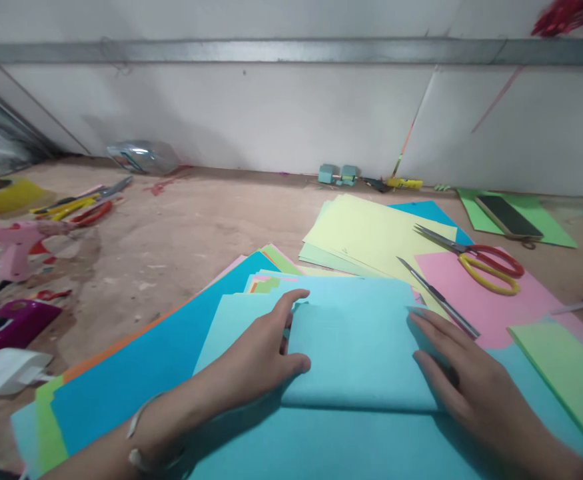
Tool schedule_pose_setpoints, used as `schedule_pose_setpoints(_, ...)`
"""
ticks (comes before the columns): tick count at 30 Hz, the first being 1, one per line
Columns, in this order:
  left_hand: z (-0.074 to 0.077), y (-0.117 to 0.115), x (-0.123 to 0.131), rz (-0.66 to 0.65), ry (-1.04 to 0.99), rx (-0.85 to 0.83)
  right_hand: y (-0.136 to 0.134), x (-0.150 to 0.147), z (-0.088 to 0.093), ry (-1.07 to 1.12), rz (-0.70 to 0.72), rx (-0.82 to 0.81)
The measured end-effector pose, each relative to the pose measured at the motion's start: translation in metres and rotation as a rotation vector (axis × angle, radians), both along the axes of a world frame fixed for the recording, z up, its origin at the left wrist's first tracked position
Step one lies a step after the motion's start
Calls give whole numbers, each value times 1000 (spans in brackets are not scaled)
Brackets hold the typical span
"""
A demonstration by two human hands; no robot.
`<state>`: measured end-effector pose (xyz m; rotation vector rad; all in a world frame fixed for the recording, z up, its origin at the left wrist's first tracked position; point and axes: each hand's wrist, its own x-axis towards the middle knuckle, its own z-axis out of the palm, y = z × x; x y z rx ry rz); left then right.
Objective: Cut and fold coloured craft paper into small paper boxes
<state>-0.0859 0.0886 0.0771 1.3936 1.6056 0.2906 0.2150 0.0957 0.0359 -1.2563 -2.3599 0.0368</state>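
Note:
A folded sheet of light blue paper [356,353] lies in front of me, its fold along the near side. My left hand [264,350] takes hold of its left edge, with the thumb on top and the fingers curled beside the edge. At the right edge my right hand [466,377] grips the same sheet, thumb and fingers at its side; some fingers are hidden. Underneath lie more light blue paper [321,443] and a fanned stack with a darker blue sheet [141,373]. A craft knife [441,300] rests just beyond my right hand.
Scissors [476,257] lie on pale yellow [371,230] and pink paper [501,313] at the right. A phone [508,217] is farther back. On the left are a pink glue gun [16,247], pliers [81,203] and a white charger [8,370]. A plastic bottle [144,157] lies by the wall.

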Motion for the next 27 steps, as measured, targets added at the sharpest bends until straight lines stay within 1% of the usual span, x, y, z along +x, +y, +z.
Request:
schedule_pose_setpoints(4,5,-3,4,-58,91,17,0,0,-5,-20,2,-33)
schedule_pose_setpoints(8,11,-5,3,-115,37,-18,2,0,-8,-51,-4,-49)
schedule_pose_setpoints(10,10,-4,1,-150,16,11,3,1,-8,-55,-19,-56)
schedule_pose_setpoints(13,7,-3,-1,-190,63,61,3,2,-9,-51,-21,-71)
schedule_pose_setpoints(19,3,-3,-2,-259,137,42,2,3,-11,-8,-23,-103)
schedule_pose_setpoints(22,3,-5,-1,-278,186,43,3,2,-13,-16,-24,-141)
schedule_pose_setpoints(27,5,-7,2,-281,218,59,2,2,-14,-31,-20,-93)
